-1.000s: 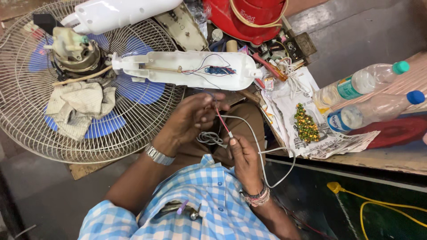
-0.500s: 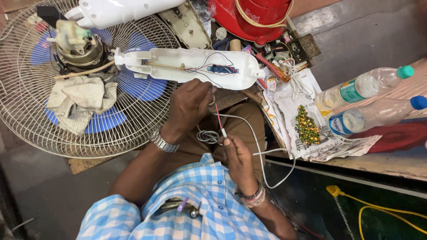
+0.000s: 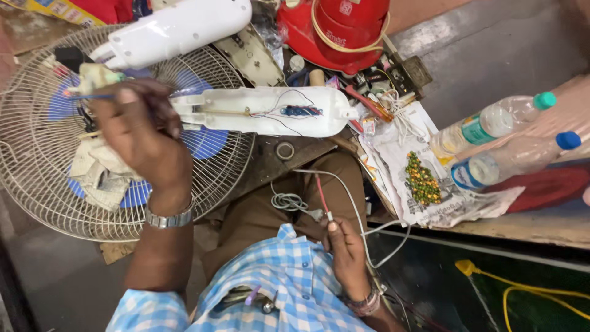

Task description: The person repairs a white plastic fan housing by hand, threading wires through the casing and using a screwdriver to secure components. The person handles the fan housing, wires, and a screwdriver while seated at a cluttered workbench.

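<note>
- Looking down, we've got our right hand [image 3: 347, 249] low over the lap, thumb and fingers pinched on the red wire [image 3: 322, 195] right where it joins the white cable [image 3: 344, 190]. The bare tip pokes out just above the fingertips.
- Our left hand [image 3: 140, 126] is up over the fan guard [image 3: 37, 178], fingers curled around a thin blue-handled tool [image 3: 86, 96]. We can't tell what kind, the tip is hidden behind the motor area.
- That red wire looks light, thin and floppy, so we'd say it bends wherever it's nudged. Best grip is on the insulation close to the stripped end, like now; hold further back and the tip will probably wander. The bare strands look easy to fray.
- The white cable has more spring to it. It loops off toward the bench edge, and a grey coil [image 3: 287, 201] lies on the brown trousers, so snagging seems likely.
- The white fan housing [image 3: 270, 110] lies open across the guard's right rim, with thin wires and a small blue part [image 3: 301, 111] inside. Looks like fragile stuff.
- Clutter on the bench: a red helmet-like shell [image 3: 335, 31] at the far edge, loose parts beside it, printed paper [image 3: 424, 178] and two plastic bottles [image 3: 491, 126] at the right edge.
- A crumpled rag [image 3: 98, 175] lies on the guard under our left wrist.
</note>
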A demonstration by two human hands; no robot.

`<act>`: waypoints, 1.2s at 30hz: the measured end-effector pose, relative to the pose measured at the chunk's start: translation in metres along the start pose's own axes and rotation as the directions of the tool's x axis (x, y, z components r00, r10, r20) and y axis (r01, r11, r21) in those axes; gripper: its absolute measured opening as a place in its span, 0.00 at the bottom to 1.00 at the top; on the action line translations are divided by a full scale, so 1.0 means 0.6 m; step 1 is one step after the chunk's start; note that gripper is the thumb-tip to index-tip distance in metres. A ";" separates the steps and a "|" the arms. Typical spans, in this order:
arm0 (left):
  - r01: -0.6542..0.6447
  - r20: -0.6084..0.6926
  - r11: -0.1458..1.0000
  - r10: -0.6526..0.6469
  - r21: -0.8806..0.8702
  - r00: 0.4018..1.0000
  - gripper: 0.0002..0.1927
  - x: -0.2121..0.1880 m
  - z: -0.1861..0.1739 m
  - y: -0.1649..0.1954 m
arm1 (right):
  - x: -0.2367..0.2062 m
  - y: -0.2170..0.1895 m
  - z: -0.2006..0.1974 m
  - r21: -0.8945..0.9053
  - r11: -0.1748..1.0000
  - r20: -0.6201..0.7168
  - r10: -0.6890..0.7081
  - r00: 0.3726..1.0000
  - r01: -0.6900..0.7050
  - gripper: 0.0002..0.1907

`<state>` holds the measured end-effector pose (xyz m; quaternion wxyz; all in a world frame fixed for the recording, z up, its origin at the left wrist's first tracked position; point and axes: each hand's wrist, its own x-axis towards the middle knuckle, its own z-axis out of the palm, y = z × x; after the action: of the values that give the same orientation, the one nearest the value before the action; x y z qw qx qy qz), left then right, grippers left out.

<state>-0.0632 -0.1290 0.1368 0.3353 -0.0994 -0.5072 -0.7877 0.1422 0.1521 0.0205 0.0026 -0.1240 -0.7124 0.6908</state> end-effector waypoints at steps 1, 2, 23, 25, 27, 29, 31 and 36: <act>-0.061 -0.018 0.998 0.061 -0.026 0.998 0.09 -0.001 0.014 0.012 | -0.006 0.001 0.001 -0.007 1.000 0.008 0.012 1.000 -0.012 0.14; -0.123 -0.035 0.991 0.121 -0.049 0.992 0.09 -0.002 0.028 0.024 | -0.009 0.001 0.005 0.033 0.999 0.045 -0.007 0.999 0.006 0.14; 0.056 0.434 0.872 -0.297 0.487 0.850 0.12 -0.002 0.183 -0.287 | 0.035 0.008 -0.006 -0.030 0.996 0.076 -0.079 0.994 0.082 0.14; 0.187 0.388 0.837 -0.421 0.514 0.820 0.12 -0.014 0.178 -0.255 | 0.040 0.009 -0.005 0.026 1.000 0.065 0.001 0.998 -0.003 0.13; 0.282 0.421 0.869 -0.452 0.407 0.787 0.15 -0.047 0.164 -0.223 | 0.048 0.006 -0.009 0.042 0.999 0.039 -0.006 0.999 0.004 0.13; 0.613 0.460 0.752 -0.646 0.243 0.609 0.16 -0.106 0.147 -0.186 | 0.057 0.002 -0.016 0.027 1.000 0.020 0.001 1.000 -0.001 0.13; 0.438 0.708 0.826 -0.544 0.356 0.450 0.14 -0.151 0.131 -0.154 | 0.070 -0.003 -0.020 -0.012 1.000 -0.013 -0.006 1.000 0.005 0.13; 0.901 0.541 0.367 -0.818 0.230 0.195 0.11 -0.217 0.110 -0.091 | 0.084 -0.021 -0.012 -0.002 1.000 0.088 -0.019 0.996 0.020 0.14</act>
<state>-0.0113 -0.0018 0.0626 -0.3410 -0.0538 -0.4927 -0.7987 0.0925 0.1681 0.0248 -0.0223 -0.0865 -0.7141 0.6943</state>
